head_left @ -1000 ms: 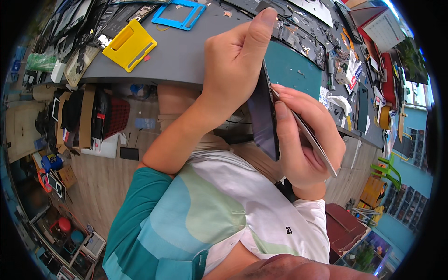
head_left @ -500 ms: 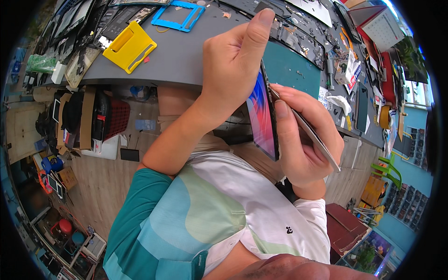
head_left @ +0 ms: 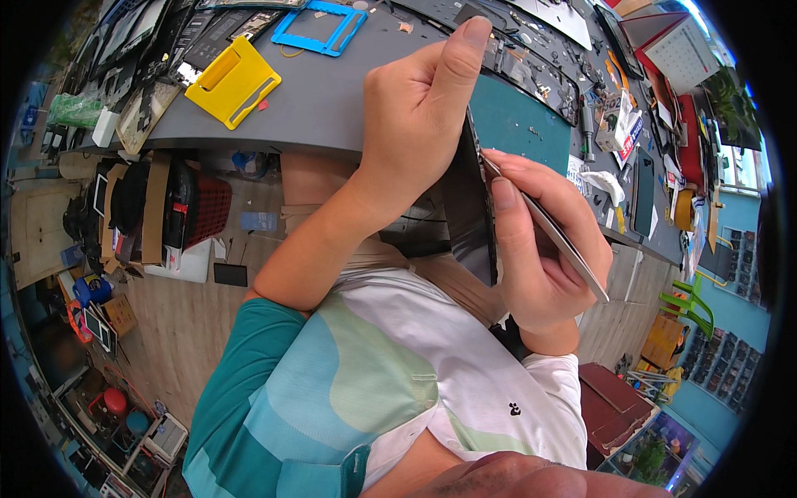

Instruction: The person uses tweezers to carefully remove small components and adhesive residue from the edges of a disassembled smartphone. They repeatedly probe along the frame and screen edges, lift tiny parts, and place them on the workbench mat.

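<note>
The left hand [head_left: 415, 124] holds a dark phone [head_left: 471, 216] on its edge above the lap, and the right hand [head_left: 540, 249] pinches a thin flat tool [head_left: 552, 232] against it. Behind them, on the grey table [head_left: 332, 100], lie a yellow holder [head_left: 232, 80], a blue frame [head_left: 320, 29] and a green mat [head_left: 519, 124].

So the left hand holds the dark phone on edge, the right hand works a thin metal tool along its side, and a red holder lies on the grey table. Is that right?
Not quite: the holder on the grey table is yellow, not red, as the head view shows. The left hand does hold the dark phone on edge, and the right hand works the thin metal tool along its side.

Yellow jig [head_left: 233, 80], blue frame [head_left: 320, 31], green mat [head_left: 521, 124], grey tabletop [head_left: 332, 100].
</note>
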A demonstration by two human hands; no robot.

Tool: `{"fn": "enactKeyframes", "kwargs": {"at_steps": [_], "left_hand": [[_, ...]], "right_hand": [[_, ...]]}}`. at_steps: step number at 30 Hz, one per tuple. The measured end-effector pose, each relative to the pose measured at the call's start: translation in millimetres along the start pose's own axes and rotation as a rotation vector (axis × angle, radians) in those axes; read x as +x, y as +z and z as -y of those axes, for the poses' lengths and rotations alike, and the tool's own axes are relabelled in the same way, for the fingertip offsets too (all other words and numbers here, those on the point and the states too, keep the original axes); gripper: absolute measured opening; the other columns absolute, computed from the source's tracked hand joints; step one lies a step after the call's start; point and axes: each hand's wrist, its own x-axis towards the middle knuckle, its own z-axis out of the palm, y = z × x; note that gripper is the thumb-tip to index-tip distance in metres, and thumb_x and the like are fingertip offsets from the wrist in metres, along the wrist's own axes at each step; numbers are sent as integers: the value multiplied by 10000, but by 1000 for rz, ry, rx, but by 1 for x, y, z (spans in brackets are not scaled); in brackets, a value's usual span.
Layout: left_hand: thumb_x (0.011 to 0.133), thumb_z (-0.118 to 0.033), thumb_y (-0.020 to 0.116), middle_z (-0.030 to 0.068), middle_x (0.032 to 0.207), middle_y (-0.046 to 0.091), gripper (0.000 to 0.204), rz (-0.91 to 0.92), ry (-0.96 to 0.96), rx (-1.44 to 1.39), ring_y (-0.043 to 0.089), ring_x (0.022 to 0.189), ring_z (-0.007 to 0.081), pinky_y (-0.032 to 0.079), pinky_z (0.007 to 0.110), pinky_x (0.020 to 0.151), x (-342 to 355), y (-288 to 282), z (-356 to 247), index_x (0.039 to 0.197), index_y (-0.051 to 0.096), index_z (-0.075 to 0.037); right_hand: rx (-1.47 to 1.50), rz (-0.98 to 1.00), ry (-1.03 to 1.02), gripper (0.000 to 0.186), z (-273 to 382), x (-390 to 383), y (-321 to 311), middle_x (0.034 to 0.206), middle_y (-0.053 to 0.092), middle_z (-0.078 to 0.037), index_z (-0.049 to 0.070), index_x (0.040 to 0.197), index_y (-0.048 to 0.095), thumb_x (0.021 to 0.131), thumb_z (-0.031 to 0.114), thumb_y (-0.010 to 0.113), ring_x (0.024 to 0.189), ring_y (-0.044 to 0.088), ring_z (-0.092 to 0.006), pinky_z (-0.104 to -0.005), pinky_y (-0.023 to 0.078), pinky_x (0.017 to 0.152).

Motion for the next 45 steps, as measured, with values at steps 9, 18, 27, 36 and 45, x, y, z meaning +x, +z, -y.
{"fn": "enactKeyframes", "kwargs": {"at_steps": [9, 18, 27, 36, 45], "left_hand": [[1104, -414, 609, -24, 564, 310, 626, -4, 3, -1, 296, 580, 66, 246, 328, 481, 0, 0, -1, 659, 468, 3], [1119, -385, 584, -44, 599, 424, 592, 17, -99, -81, 361, 589, 52, 289, 287, 516, -3, 1, 4, 659, 511, -20], [1162, -429, 416, 53, 643, 492, 590, 96, -105, -80, 405, 618, 102, 291, 267, 591, 1, -3, -5, 697, 474, -71], [1147, -465, 436, 53, 611, 480, 618, 84, -112, -181, 405, 585, 99, 275, 259, 566, 6, -7, 2, 676, 485, -67], [1153, -470, 393, 56, 586, 446, 642, 104, -149, -223, 398, 588, 140, 297, 285, 586, 9, -2, -3, 643, 436, -82]], "right_hand": [[10, -19, 10, 225, 0, 0, 2, 1057, 772, -226, -118, 1072, 718, 853, -173, 720, 998, 775, -272, -331, 611, 896], [55, -59, 21, 218, -3, 1, -6, 1101, 766, -237, -111, 1113, 711, 897, -137, 716, 1007, 772, -278, -346, 604, 918], [16, -350, -18, 248, -20, 8, -62, 1179, 716, -323, -142, 1215, 647, 1066, 45, 582, 1010, 769, -404, -456, 652, 888], [-27, -338, 50, 195, -51, -10, -113, 1060, 742, -191, -92, 1181, 717, 1029, 18, 668, 839, 736, -202, -291, 593, 713], [253, -267, 229, 231, -85, -18, -131, 970, 753, -127, -62, 1208, 697, 998, 31, 719, 712, 642, -99, -219, 478, 601]]}}
